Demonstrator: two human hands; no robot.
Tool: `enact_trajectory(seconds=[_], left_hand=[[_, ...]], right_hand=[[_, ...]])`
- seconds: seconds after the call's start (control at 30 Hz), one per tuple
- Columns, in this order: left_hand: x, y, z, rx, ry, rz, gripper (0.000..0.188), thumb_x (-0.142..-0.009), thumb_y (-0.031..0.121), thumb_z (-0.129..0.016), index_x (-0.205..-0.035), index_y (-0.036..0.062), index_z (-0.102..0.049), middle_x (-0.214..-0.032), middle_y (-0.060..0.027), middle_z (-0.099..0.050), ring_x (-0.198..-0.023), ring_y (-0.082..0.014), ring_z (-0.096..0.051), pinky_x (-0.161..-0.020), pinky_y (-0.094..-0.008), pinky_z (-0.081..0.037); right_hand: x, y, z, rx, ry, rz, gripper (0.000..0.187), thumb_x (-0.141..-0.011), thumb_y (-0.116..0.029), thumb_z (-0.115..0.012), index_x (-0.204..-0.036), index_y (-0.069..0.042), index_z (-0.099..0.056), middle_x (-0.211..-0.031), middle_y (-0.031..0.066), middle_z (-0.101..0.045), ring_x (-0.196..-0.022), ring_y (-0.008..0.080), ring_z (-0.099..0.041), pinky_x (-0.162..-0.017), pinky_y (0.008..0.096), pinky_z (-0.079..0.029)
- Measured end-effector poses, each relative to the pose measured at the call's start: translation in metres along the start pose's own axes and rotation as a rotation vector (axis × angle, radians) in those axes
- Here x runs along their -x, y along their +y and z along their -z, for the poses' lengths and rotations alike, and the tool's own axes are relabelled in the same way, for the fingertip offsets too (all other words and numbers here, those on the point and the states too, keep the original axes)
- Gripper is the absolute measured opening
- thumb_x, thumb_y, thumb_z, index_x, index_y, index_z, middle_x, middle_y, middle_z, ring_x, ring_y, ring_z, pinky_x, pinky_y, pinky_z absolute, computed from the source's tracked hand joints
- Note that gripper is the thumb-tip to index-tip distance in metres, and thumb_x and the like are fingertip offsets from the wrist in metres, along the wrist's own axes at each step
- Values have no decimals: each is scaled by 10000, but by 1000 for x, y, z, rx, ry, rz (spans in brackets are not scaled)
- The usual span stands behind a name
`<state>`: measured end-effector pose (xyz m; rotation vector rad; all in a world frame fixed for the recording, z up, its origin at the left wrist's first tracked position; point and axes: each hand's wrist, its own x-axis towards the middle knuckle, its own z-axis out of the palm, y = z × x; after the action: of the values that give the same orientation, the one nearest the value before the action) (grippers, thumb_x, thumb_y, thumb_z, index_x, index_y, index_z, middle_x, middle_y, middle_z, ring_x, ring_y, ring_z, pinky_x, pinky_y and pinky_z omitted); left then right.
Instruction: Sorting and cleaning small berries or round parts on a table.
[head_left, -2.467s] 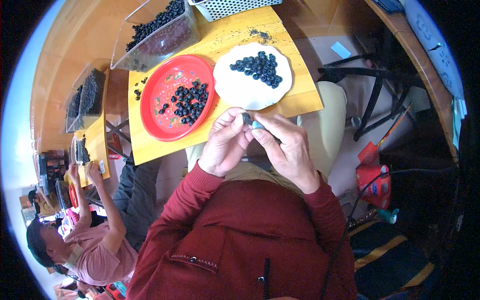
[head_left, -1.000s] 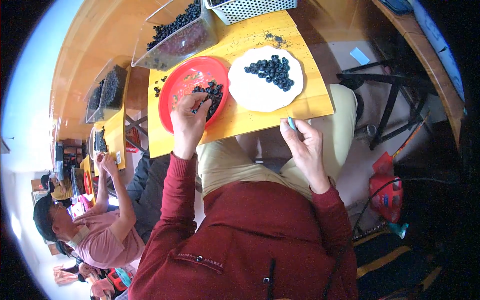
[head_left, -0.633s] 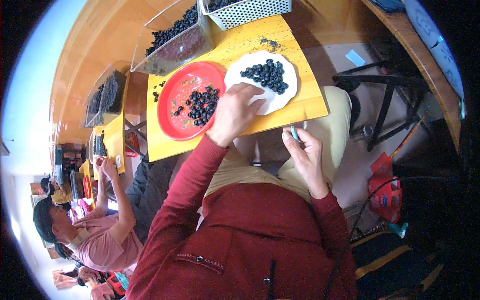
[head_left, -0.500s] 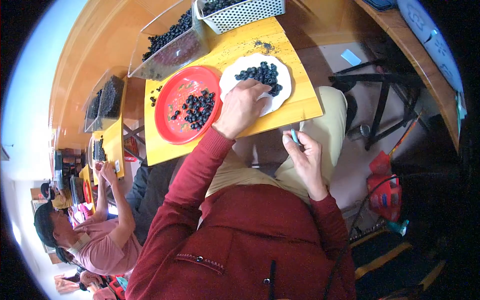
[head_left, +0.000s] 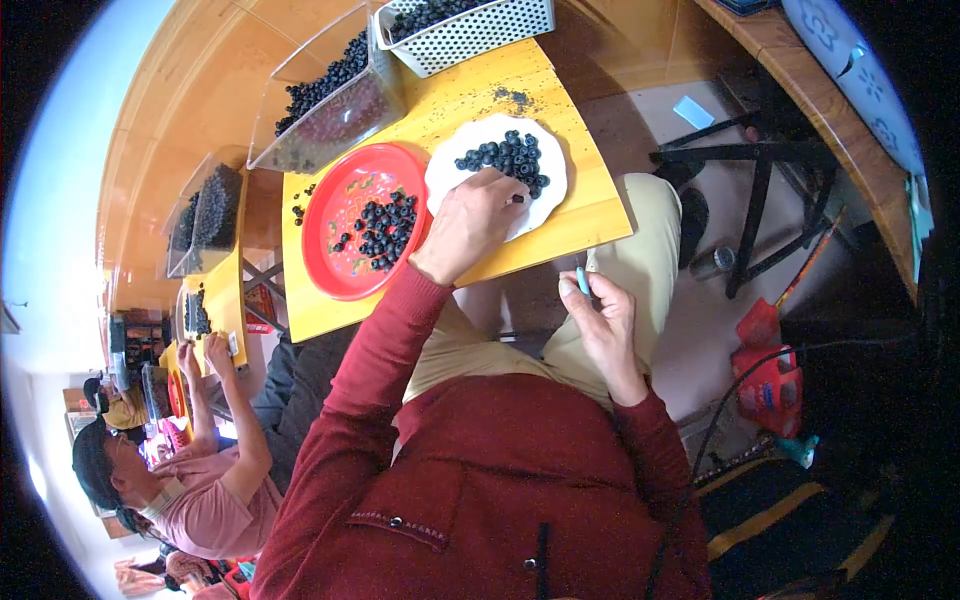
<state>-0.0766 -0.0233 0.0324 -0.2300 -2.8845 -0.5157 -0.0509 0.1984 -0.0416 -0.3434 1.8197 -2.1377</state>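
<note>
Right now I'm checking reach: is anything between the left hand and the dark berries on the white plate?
Nothing visible. The left hand is already over the white plate, fingertips at the berry pile. The red plate lies beside it.

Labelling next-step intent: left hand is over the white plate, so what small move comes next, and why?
Probably let go and draw back: the left hand has its fingertips on the round white plate at the dark berry pile, while the right hand waits with a small teal tool.

The person wears a dark red top with long sleeves and small buttons, and light beige trousers; both hands are bare.
</note>
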Motion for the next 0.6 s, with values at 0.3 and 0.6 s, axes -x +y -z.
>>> enact_trajectory(seconds=[0.3, 0.6], left_hand=[[26, 2, 1, 547, 143, 128, 189, -960, 92, -612, -1112, -7, -665, -968, -77, -658, -802, -169, -649, -773, -299, -529], [48, 3, -2, 1425, 175, 467, 279, -1005, 237, -579, -1107, -17, -631, -922, -40, -641, -754, -105, -613, -737, -277, -548]], right_hand=[[-2, -8, -4, -28, -28, -81, 194, -931, -163, -689, -995, 19, -703, -722, -64, -578, -651, 13, -461, -563, 201, -371], [-7, -16, -12, 19, -53, -58, 195, -942, -155, -676, -1010, 27, -696, -734, -53, -583, -664, 18, -464, -568, 207, -376]])
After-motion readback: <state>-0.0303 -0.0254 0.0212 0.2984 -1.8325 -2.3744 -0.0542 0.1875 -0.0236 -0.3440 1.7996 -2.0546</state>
